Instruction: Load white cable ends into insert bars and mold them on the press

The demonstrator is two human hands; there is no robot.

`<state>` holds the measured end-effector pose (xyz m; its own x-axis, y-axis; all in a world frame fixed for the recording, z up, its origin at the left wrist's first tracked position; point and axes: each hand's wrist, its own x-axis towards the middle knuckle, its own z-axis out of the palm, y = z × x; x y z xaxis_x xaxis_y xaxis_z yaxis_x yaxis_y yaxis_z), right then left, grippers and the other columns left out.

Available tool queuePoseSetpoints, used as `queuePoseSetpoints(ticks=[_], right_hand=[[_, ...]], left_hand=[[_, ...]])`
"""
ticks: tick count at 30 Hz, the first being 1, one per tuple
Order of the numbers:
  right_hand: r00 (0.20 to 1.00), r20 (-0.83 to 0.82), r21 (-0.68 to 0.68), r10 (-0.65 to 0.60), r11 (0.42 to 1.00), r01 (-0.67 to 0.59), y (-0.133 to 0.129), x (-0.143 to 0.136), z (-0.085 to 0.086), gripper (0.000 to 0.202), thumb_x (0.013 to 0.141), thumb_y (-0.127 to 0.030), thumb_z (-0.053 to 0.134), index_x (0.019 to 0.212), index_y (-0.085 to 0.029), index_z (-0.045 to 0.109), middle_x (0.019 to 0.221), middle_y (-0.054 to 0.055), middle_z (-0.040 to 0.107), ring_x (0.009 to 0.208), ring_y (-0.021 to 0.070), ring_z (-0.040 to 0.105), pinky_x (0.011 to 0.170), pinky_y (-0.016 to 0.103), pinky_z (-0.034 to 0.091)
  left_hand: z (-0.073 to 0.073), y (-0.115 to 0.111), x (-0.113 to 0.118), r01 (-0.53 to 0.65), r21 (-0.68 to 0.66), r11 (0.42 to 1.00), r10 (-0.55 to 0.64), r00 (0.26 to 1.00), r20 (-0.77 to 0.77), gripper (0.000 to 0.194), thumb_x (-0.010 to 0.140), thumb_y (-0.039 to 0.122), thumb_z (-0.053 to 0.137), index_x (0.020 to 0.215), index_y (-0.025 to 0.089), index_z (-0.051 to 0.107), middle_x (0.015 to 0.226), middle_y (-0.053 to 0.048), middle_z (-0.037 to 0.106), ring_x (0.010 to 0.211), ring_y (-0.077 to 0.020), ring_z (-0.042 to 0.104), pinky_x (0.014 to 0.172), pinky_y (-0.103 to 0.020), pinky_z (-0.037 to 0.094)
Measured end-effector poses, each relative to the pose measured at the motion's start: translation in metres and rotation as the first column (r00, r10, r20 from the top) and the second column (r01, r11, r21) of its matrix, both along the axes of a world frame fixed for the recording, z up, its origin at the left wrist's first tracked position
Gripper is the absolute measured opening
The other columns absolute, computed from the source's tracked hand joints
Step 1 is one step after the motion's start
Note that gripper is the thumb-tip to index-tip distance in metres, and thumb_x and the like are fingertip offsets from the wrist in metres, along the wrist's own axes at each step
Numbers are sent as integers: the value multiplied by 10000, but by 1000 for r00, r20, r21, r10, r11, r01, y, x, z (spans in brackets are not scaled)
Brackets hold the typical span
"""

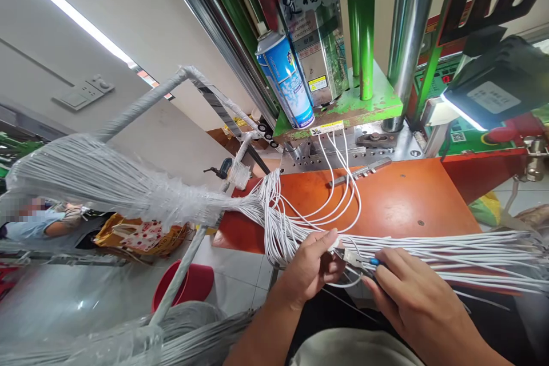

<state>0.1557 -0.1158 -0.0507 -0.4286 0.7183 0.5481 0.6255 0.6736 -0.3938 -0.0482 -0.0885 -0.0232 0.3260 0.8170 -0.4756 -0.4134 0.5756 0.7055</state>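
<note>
My left hand point(312, 266) is closed, pinching a small white piece point(335, 245) on the end of a white cable, partly hidden by the fingers. My right hand point(414, 289) is wrapped round cutting pliers point(352, 257), with a bit of blue handle showing. The pliers' jaws meet the white piece at my left fingertips; whether they bite on it I cannot tell. Under and behind both hands runs a bundle of white cables point(454, 254), lying along the front of the orange worktop point(398, 197).
A green press point(366, 103) stands behind the worktop, several cables looping from it. A blue spray can point(287, 83) rests on it. A metal bar point(360, 172) lies nearby. Left are a wrapped frame point(141, 103) carrying plastic-covered cables point(98, 174), a red bucket point(201, 286) and a seated person.
</note>
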Motion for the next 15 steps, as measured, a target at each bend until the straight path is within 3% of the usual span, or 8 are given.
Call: queuePoseSetpoints(ticks=[8,12,15], right_hand=[[992,116,107,-53,993,41,6,5,12,204,1012,-181,491,830,-185,583,991,123,612,908,283,534,768,403,345],[991,125,101,-48,994,35,7,6,9,234,1018,-181,488,790,-198,541,876,90,565,822,252,502,724,385,316],[995,96,82,-29,996,21,7,8,2,263,1020,-175,505,759,-208,491,786,42,491,734,210,448,691,367,291]], left_hand=[[-6,-12,20,-196,162,967,224,958,-178,492,875,571,737,748,161,496,618,61,374,510,-42,303,427,-139,211],[-11,-16,24,-243,249,937,306,917,-257,515,901,586,704,729,173,447,628,61,353,530,-47,342,459,-140,253],[-16,-14,27,-248,330,911,338,907,-251,470,949,563,647,744,171,489,635,40,428,522,-64,406,460,-170,309]])
